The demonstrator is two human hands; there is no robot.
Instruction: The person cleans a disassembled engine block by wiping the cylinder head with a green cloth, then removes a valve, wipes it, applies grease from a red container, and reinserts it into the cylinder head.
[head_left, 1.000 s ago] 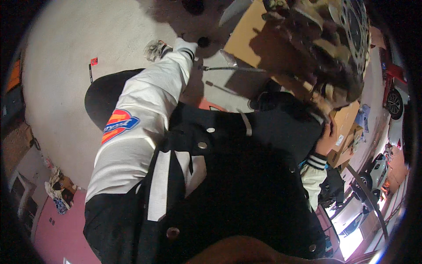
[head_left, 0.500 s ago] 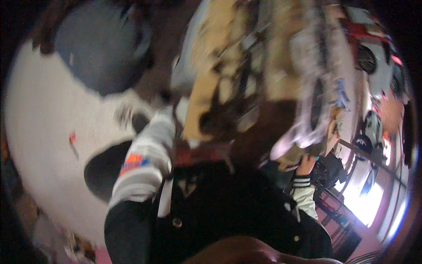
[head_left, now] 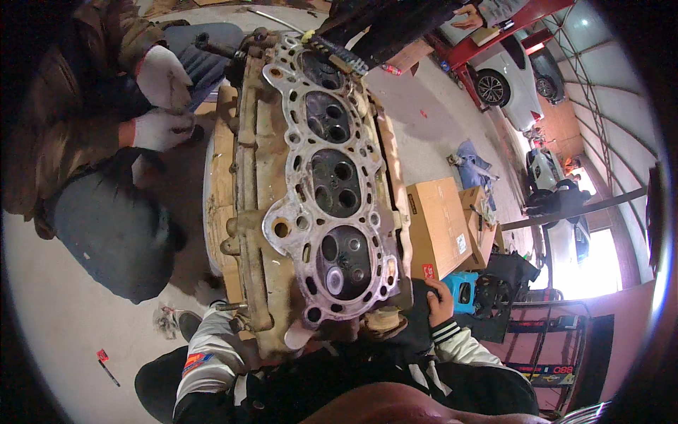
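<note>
A dirty engine cylinder head [head_left: 282, 162] stretches away in front of me, its flat face up. Several sooty combustion chambers with round valves line that face, the nearest chamber [head_left: 346, 263] closest to my body. Beside its near right corner, my right hand [head_left: 440, 300] rests on dark cloth, fingers extended and holding nothing visible. My left sleeve [head_left: 208, 353] reaches toward the near left corner, by a protruding stud [head_left: 230, 307]; the left hand itself is hidden there.
At left, a co-worker in a grey cap [head_left: 116, 237] has white-gloved hands [head_left: 162, 129] beside the cylinder head. Another person's hand [head_left: 466, 15] shows at the top. Cardboard boxes [head_left: 434, 222] and a blue container [head_left: 463, 291] stand at right. Cars [head_left: 505, 81] are farther off.
My view has swung, and the blurred scene is now sharp. The cylinder head now fills the middle, the co-worker's cap appears lower at left, and my right hand sits farther left in view.
</note>
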